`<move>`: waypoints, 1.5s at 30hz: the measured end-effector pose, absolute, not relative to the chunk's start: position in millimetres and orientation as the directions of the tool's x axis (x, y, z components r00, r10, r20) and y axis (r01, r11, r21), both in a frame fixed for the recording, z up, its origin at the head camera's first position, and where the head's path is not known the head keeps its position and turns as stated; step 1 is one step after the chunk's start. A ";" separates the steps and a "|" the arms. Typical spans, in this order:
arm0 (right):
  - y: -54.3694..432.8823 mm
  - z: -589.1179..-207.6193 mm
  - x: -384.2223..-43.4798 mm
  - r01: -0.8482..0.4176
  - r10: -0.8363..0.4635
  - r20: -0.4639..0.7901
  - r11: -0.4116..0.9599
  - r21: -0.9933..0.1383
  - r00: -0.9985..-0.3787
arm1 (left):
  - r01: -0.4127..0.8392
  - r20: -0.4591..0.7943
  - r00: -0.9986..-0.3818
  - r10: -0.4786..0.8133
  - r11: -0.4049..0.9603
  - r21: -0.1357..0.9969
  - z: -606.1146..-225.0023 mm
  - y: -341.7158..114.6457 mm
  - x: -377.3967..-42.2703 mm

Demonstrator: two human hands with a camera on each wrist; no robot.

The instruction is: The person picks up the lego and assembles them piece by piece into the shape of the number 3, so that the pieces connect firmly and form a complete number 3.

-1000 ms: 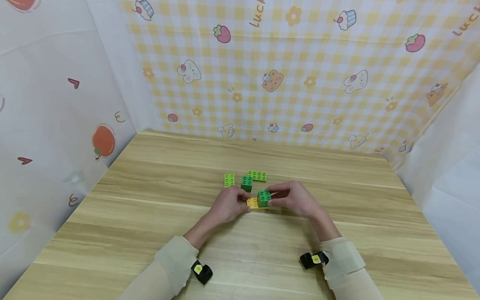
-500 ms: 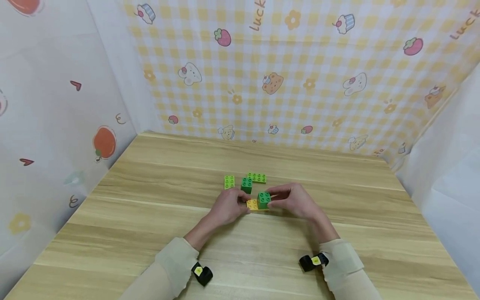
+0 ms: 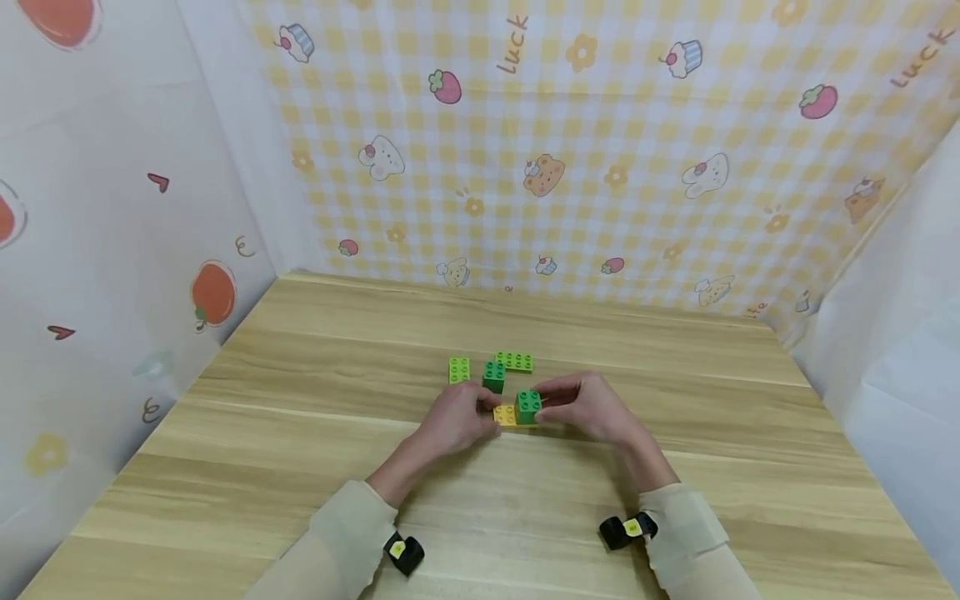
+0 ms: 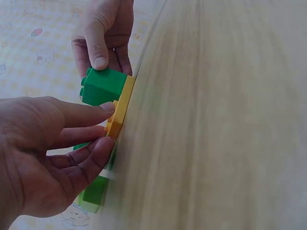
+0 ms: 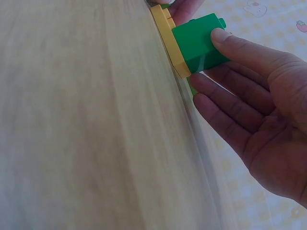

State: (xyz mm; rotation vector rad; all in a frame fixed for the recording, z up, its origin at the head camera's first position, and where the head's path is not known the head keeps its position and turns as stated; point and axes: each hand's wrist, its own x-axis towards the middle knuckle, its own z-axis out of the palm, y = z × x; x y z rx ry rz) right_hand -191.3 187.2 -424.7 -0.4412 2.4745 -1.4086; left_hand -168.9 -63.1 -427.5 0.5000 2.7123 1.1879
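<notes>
A flat yellow building brick (image 3: 504,415) lies on the wooden table, its left end pinched between the thumb and fingers of my left hand (image 3: 453,417). On its right half sits a green square brick (image 3: 528,405) with studs on top. My right hand (image 3: 592,406) grips that green brick, thumb on the near side and fingers behind. In the left wrist view, the green brick (image 4: 103,86) stands flush against the yellow one (image 4: 123,103). From the right wrist, the thumb shows on the side of the green brick (image 5: 199,40).
Just behind the hands stand a second green brick (image 3: 493,377), a lime brick (image 3: 459,370) on the left and a flat lime brick (image 3: 517,361) farther back. A checked cloth (image 3: 570,208) hangs behind the wooden table (image 3: 495,517).
The head view has tilted slightly, so the whole scene sits lower in it. Both hands keep their hold, and the bricks stay in the same arrangement.
</notes>
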 end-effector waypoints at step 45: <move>185.5 -421.2 -186.8 -0.148 -0.361 -0.070 0.542 -0.827 -0.930 | -0.017 -0.039 -0.999 0.006 0.823 0.568 -425.6 -94.4 -194.5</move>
